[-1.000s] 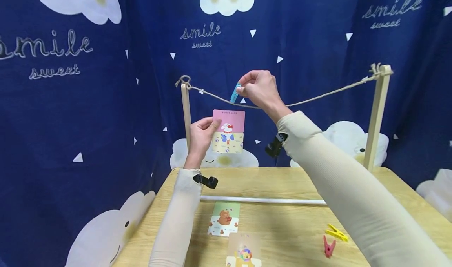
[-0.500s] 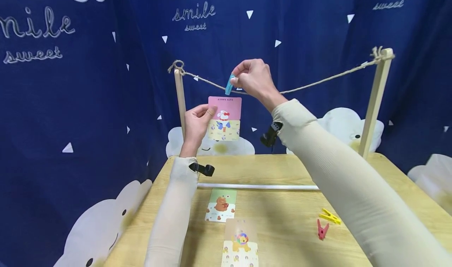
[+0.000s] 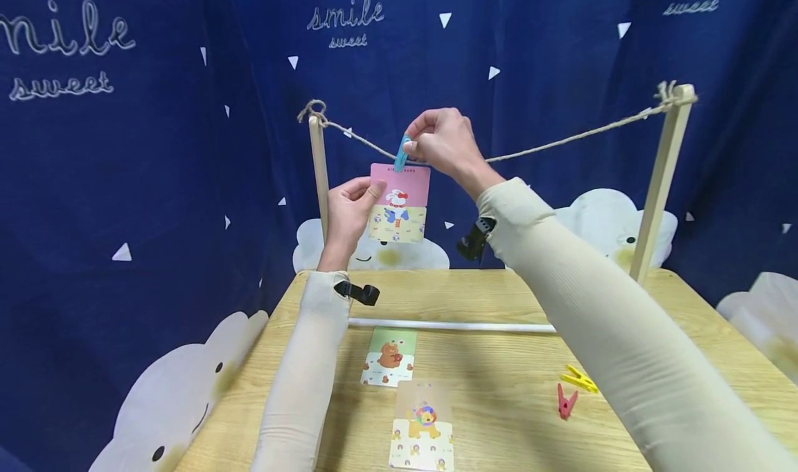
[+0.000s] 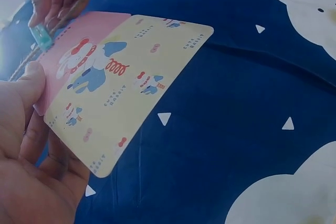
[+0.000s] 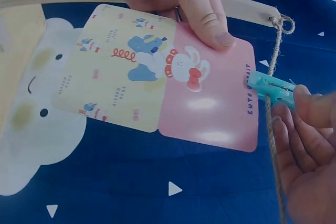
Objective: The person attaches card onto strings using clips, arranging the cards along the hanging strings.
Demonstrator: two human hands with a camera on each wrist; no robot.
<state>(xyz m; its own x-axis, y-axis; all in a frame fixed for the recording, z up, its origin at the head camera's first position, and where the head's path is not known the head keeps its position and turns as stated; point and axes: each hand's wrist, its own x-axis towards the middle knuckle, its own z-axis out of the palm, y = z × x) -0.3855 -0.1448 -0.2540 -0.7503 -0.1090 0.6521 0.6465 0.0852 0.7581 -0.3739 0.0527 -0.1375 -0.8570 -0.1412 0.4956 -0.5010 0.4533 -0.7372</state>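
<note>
A pink and yellow card with a white rabbit on it hangs upright at the rope. My left hand pinches the card's left edge, thumb on its printed face. With thumb and fingertips my right hand pinches a turquoise clothespin. In the right wrist view the clothespin lies across the rope, and its tip overlaps the card's top edge, covering part of the lettering. The left wrist view shows the card slanting away from my left thumb.
A bear card and a lion card lie on the wooden table. At the right are a yellow clothespin and a red clothespin. Wooden posts bear the rope, and a white rod crosses the table.
The clothespin has come down from above the card onto its top edge, while the card has risen to the rope. The head view has tilted downward.
</note>
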